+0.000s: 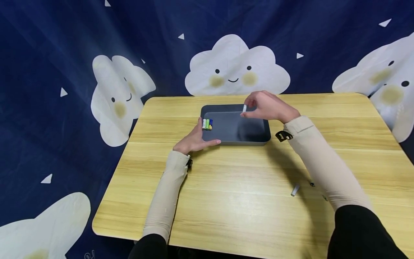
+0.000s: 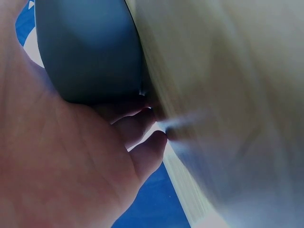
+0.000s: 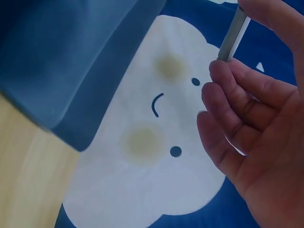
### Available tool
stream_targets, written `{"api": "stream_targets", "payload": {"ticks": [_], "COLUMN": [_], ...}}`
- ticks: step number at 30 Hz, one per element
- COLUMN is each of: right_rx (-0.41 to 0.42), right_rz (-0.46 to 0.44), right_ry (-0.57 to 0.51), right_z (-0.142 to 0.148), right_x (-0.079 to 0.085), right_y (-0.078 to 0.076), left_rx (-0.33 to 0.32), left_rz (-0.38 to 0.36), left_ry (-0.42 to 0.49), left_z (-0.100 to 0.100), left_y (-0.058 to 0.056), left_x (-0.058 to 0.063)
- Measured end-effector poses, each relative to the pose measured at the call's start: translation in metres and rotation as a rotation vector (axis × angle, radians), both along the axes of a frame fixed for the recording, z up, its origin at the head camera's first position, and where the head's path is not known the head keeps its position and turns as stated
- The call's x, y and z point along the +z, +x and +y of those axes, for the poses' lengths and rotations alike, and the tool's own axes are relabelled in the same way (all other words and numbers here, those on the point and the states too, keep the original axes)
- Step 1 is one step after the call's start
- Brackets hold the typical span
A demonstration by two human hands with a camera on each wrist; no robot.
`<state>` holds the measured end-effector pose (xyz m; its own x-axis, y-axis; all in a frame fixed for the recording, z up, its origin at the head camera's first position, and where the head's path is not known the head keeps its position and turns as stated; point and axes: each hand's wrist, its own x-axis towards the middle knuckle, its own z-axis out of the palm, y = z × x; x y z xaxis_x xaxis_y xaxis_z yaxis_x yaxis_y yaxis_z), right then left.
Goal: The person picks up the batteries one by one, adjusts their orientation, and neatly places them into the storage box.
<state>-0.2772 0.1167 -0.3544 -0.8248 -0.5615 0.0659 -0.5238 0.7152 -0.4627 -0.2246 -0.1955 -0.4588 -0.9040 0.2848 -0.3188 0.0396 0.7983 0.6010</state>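
Note:
Pinched between the thumb and fingertips of my right hand point(image 1: 268, 106) is a white battery point(image 1: 244, 108), held above the right part of the grey tray point(image 1: 226, 138). The right wrist view shows that battery point(image 3: 232, 35) end to end between thumb and finger. My left hand point(image 1: 194, 139) rests at the tray's front left corner, thumb along the front side and fingers at the left side. Inside the tray by its left wall, a white battery point(image 1: 204, 124), a green battery point(image 1: 207, 124) and a blue-and-yellow battery point(image 1: 210, 125) stand side by side.
A white battery point(image 1: 295, 190) lies on the wooden table point(image 1: 226, 201) near the right forearm. Two small dark pieces point(image 1: 312, 184) are close by, partly hidden by the sleeve. Behind the table hangs a blue curtain point(image 1: 161, 32) with clouds.

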Motion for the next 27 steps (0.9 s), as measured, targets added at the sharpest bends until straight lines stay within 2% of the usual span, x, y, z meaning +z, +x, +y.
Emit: {"api": "stream_targets", "payload": {"ticks": [11,18,27], "right_rx": [0.047,0.069,0.127], "right_rz": [-0.034,-0.069,-0.128], "right_ry": [0.056,0.111,0.190], "right_z": [-0.037,-0.059,-0.082], "right_x": [-0.016,-0.034,-0.056], "right_y": [-0.023,-0.035,-0.043], "left_rx": [0.003,0.002,-0.003], "left_rz": [0.010,-0.015,-0.014], "left_ry": [0.009,-0.018,-0.005], "left_z": [0.000,0.000,-0.002], "left_y": [-0.001,-0.001,-0.001], "left_x": [-0.001,0.002,0.002]}}
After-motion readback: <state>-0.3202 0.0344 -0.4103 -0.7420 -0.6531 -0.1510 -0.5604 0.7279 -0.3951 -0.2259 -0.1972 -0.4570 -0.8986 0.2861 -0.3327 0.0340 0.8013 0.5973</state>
